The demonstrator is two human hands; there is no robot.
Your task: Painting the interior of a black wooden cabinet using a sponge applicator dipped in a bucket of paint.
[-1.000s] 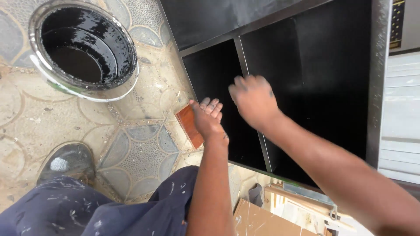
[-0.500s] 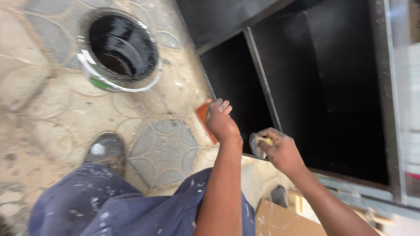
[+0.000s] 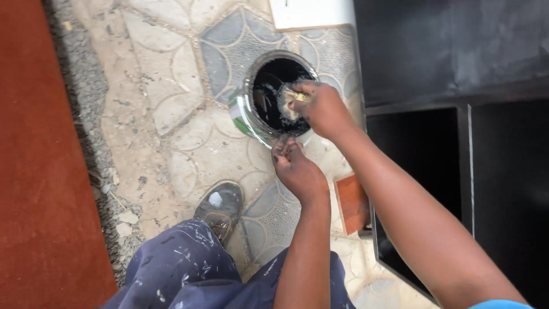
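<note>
My right hand (image 3: pixel 323 109): closed on a pale, paint-stained wad of cloth (image 3: pixel 287 102), fingers pinched round it, held over the open mouth of the paint tin, at about 12 o'clock from my left hand.
Cloth: crumpled, yellowish-grey, blackened in spots; it sits just inside the tin's rim on the 3 o'clock side, at or just above the black paint. I cannot tell if it touches the surface.
Paint tin (image 3: pixel 247 117): round, metal rim, green and white wall, standing on the floor with black paint inside; lid off.
My left hand (image 3: pixel 297 169): fingertips drawn together and pressed on the tin's rim at its 6 o'clock edge, steadying it; fingers smeared with black. It grips nothing else that I can see.
Cabinet (image 3: pixel 457 63): painted black, lying to the 3 o'clock side of the tin, with open dark compartments parted by a thin divider.
Small wooden block (image 3: pixel 351 203): reddish-brown, on the floor just beside the cabinet's edge, at 4 o'clock from my left hand.
My shoe (image 3: pixel 220 206): grey, paint-flecked, at 8 o'clock from my left hand, near the tin but apart from it.
My trousers (image 3: pixel 183 269): blue, speckled white, at the bottom.
Floor (image 3: pixel 166 86): patterned stone tiles, dusty.
Red surface (image 3: pixel 40 171): along the 9 o'clock edge, past a gravelly strip.
</note>
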